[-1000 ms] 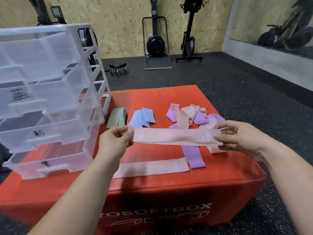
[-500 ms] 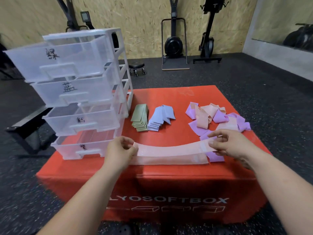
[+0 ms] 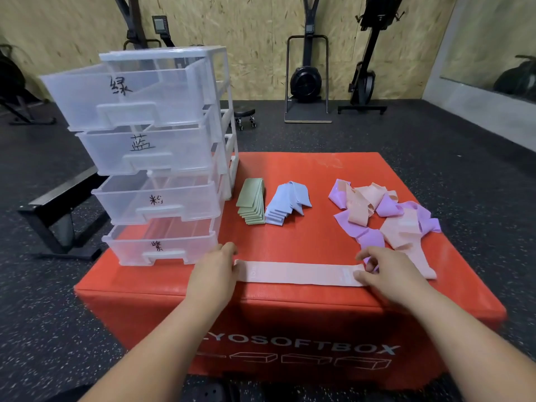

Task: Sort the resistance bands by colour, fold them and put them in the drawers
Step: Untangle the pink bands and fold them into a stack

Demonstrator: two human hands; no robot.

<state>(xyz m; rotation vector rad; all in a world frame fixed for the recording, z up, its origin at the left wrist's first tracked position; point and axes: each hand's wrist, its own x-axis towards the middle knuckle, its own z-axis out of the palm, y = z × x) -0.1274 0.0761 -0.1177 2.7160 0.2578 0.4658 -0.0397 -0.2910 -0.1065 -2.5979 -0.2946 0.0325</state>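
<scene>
Pink resistance band [image 3: 298, 273] lies flat and stretched out along the near edge of the red soft box [image 3: 290, 166], parallel to that edge. My left hand [image 3: 216, 274] pinches its left end with thumb on top and fingers curled. My right hand [image 3: 388, 271] pinches the right end the same way, thumb pressed on the fabric. Both hands are low at the box top and carry nothing else. Progress, as judged: the stack of green bands [image 3: 251, 203] is folded and sits by the drawer unit [image 3: 162, 158] at the left edge. The stack of blue bands [image 3: 285, 204] is just beside it, mostly folded, though its top piece looks loose. The mixed heap of pink and purple bands [image 3: 383, 216] near the right edge is unsorted and unfolded, and its nearest pink tail runs behind my right hand. All four clear drawers are pulled out and hand-labelled, and I see no bands in any of them. So two colours are roughly done. Pink is only starting, since this band is not yet folded. Purple is untouched and no filing has begun. Estimate: under halfway.
</scene>
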